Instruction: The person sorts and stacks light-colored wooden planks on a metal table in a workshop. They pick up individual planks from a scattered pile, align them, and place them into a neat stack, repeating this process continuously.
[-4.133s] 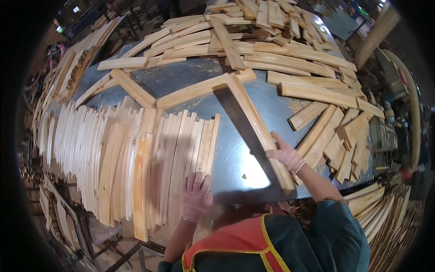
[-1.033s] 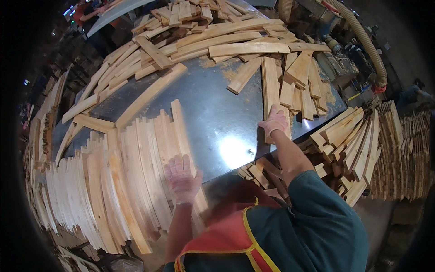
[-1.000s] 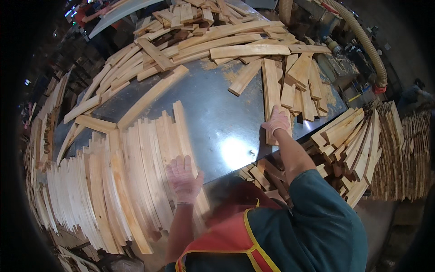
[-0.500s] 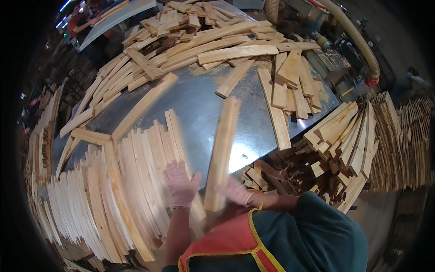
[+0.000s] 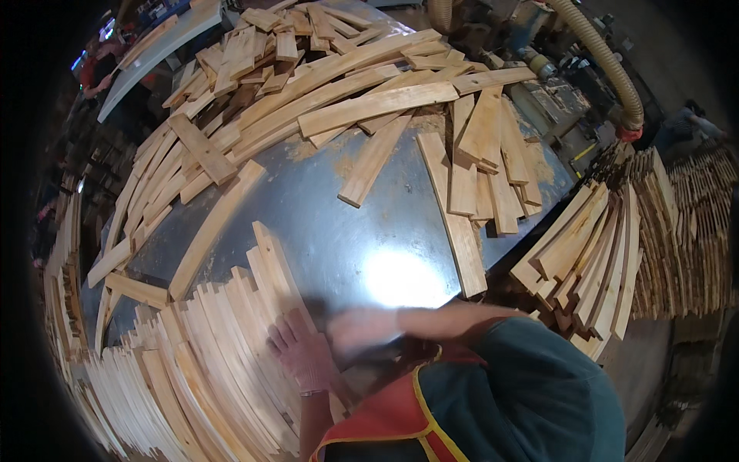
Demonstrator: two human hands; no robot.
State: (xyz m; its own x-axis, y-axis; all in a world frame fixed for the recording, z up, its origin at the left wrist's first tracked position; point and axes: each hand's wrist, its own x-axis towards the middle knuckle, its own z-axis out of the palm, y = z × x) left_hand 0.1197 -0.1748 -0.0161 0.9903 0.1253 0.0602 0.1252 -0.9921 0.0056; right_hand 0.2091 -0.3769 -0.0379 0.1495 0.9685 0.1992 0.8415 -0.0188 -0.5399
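Two hands (image 5: pixel 304 356) on dozens of slats (image 5: pixel 223 346); uncountable

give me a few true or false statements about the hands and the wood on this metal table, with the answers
1. The left hand lies flat on the fanned row of wooden slats. True.
2. The right hand is sharp and holds a long slat upright. False: it is blurred, low beside the left hand, and what it holds, if anything, cannot be told.
3. A loose heap of slats lies at the far side of the metal table. True.
4. The table top is bare wood. False: it is shiny grey metal with a bright glare spot.
5. A corrugated hose runs at the upper right. True.
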